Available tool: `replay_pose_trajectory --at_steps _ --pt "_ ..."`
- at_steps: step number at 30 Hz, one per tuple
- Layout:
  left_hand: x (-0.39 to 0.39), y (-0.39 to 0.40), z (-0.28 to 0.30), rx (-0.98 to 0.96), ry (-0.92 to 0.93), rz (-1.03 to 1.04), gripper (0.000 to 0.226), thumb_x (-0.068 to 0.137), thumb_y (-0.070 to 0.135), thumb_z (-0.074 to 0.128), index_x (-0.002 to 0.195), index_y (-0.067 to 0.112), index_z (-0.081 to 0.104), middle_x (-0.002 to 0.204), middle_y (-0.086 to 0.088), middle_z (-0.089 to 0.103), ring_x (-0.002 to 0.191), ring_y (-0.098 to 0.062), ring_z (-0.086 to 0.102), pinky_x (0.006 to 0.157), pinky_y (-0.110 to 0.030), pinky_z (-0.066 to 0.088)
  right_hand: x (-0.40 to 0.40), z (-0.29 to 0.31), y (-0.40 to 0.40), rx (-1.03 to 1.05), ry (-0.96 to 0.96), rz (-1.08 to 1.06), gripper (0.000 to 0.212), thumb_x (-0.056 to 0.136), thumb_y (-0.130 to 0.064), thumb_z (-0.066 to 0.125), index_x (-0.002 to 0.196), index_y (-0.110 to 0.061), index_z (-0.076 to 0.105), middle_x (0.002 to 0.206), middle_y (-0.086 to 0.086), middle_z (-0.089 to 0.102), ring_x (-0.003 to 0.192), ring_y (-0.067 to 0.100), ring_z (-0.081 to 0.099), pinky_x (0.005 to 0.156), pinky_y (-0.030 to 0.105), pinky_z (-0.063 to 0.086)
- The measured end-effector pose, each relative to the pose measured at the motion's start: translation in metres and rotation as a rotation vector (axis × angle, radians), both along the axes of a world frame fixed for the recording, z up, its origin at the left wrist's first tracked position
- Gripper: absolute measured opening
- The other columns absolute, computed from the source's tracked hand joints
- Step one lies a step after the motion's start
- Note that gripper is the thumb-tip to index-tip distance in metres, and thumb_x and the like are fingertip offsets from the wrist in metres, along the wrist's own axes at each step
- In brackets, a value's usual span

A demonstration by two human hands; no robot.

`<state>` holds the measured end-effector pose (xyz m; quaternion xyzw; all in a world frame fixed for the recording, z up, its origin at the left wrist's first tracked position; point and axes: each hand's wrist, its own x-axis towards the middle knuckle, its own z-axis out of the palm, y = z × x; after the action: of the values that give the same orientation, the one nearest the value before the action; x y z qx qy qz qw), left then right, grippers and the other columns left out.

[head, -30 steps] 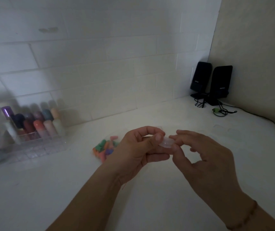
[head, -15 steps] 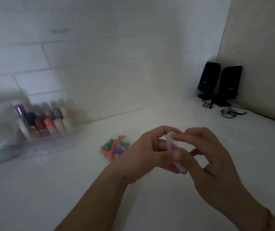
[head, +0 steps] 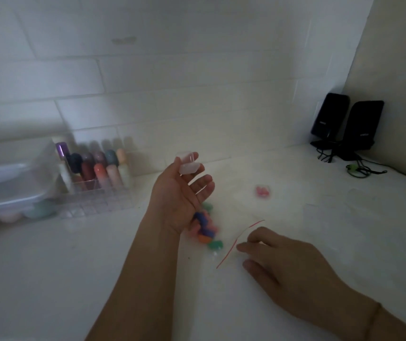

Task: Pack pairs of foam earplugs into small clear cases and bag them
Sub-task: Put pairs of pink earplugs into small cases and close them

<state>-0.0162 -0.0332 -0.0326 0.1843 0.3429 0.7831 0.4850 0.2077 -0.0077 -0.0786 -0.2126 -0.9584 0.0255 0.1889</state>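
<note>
Two black speakers stand side by side in the far right corner of the white table, with dark cables beside them. At the far left edge, a clear organizer holds colored bottles, next to a blurred clear container.

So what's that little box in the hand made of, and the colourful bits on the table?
The box looks like clear, glossy plastic: you can see through it, and it catches light. The bits look like soft, matte foam, with bright colours and no shine, though the picture is blurry.
</note>
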Motion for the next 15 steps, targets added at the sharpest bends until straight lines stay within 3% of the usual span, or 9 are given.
replay_pose_trajectory --at_steps 4,9,12,15 --pt "-0.004 0.004 -0.007 -0.037 -0.063 0.038 0.034 0.101 0.034 0.038 0.109 0.01 0.061 0.082 -0.007 0.057 0.064 -0.021 0.054 0.056 -0.026 0.054 -0.013 -0.003 -0.001 0.002 -0.056 -0.039 0.035 0.091 -0.045 0.035 0.118 -0.037 0.057 0.127 -0.019 0.055 0.071 0.012 0.067 0.052 0.026 0.051" --pt "0.0 0.005 -0.009 -0.037 -0.025 0.004 0.034 0.1 0.035 0.039 0.114 0.01 0.058 0.079 -0.006 0.056 0.062 -0.02 0.052 0.054 -0.026 0.051 -0.033 0.001 0.003 -0.046 -0.162 -0.027 0.059 0.091 -0.051 0.003 0.136 -0.039 0.039 0.141 -0.018 0.046 0.1 0.02 0.062 0.08 0.032 0.047" --pt "0.001 0.004 -0.009 -0.03 0.016 -0.001 0.03 0.1 0.032 0.04 0.116 0.012 0.057 0.079 -0.006 0.056 0.061 -0.02 0.05 0.054 -0.026 0.049 -0.039 0.007 0.005 -0.084 -0.184 -0.006 0.044 0.1 -0.046 0.021 0.143 -0.042 0.029 0.138 -0.014 0.05 0.11 0.022 0.058 0.087 0.031 0.045" --pt "0.003 0.004 -0.009 -0.035 0.045 0.008 0.031 0.099 0.031 0.042 0.118 0.011 0.057 0.081 -0.006 0.056 0.061 -0.02 0.05 0.054 -0.028 0.048 -0.04 0.009 0.006 -0.136 -0.199 0.014 0.045 0.101 -0.046 0.027 0.146 -0.045 0.023 0.143 -0.016 0.047 0.117 0.021 0.056 0.094 0.031 0.045"
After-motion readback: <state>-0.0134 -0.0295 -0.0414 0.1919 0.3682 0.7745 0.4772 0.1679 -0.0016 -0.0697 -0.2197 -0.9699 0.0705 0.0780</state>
